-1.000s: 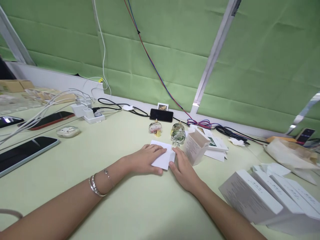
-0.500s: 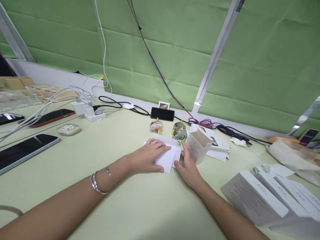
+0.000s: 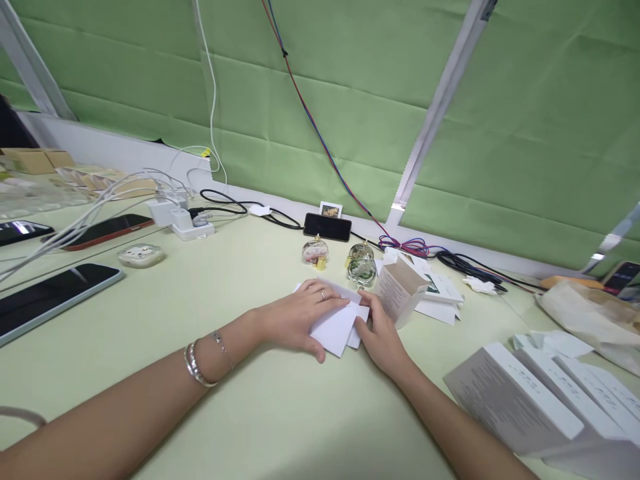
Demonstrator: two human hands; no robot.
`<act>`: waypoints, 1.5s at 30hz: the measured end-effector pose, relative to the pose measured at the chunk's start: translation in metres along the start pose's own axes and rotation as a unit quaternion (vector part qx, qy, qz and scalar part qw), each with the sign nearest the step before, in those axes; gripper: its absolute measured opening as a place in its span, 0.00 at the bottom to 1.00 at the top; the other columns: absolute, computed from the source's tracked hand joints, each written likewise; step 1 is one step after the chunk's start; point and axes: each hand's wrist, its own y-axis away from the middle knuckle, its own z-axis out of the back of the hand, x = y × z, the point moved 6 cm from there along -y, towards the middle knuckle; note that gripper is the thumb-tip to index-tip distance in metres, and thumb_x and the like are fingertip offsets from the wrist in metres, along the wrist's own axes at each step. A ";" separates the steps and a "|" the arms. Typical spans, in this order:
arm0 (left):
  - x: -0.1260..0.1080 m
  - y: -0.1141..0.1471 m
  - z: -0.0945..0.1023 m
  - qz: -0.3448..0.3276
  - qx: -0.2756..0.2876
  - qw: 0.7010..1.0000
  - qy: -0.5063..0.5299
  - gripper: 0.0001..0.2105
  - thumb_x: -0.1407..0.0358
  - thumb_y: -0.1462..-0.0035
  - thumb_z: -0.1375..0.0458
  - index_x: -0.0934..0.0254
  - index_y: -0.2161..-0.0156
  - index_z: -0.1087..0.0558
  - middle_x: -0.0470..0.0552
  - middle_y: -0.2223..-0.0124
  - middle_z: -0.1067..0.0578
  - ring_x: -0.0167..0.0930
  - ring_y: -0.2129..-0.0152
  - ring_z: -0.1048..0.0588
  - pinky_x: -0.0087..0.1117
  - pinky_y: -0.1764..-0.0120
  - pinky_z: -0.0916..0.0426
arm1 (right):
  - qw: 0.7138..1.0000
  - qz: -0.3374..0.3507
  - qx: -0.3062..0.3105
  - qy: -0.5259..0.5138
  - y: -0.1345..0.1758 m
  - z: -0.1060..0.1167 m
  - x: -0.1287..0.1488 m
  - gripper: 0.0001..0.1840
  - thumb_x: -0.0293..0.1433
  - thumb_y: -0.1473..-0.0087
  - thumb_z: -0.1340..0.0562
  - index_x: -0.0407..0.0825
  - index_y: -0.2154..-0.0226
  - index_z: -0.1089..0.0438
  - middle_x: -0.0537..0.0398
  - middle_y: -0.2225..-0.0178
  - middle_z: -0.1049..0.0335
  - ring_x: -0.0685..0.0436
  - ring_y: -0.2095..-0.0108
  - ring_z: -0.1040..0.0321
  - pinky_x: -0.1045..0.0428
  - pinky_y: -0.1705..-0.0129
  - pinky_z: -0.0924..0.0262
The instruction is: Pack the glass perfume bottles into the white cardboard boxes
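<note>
A folded white card (image 3: 333, 331) lies on the table in front of me. Across its left part my left hand (image 3: 300, 317) rests flat, fingers extended and thumb spread, a ring and bracelets on it. At the card's right edge, my right hand (image 3: 380, 333) grips it between thumb and fingers. An upright beige carton (image 3: 397, 293) with an opened top and printed text stands just beyond my right hand. Behind the card are a pink-tinted glass bottle (image 3: 315, 252) with a gold cap beside it and green-patterned glass bottles (image 3: 361, 270).
White printed boxes (image 3: 530, 400) stand in a row at the right. Flat white cards (image 3: 443, 293) lie behind the carton. A black phone (image 3: 327, 227) leans near the wall; a larger phone (image 3: 55, 300) and a power strip (image 3: 193, 228) with cables are at left.
The card has turned slightly, its near corner shifting toward me. My left thumb has slid off the card onto the table, and my right hand has closed farther over the card's right edge.
</note>
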 end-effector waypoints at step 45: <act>0.008 0.001 0.004 0.040 0.007 0.999 -0.018 0.28 0.50 0.49 0.46 0.61 0.45 0.40 0.55 0.47 0.33 0.39 0.52 0.35 0.38 0.50 0.45 | 0.986 -0.035 0.153 -0.054 0.008 -0.011 0.019 0.39 0.35 0.58 0.36 0.53 0.44 0.50 0.53 0.59 0.39 0.46 0.59 0.39 0.45 0.50 0.43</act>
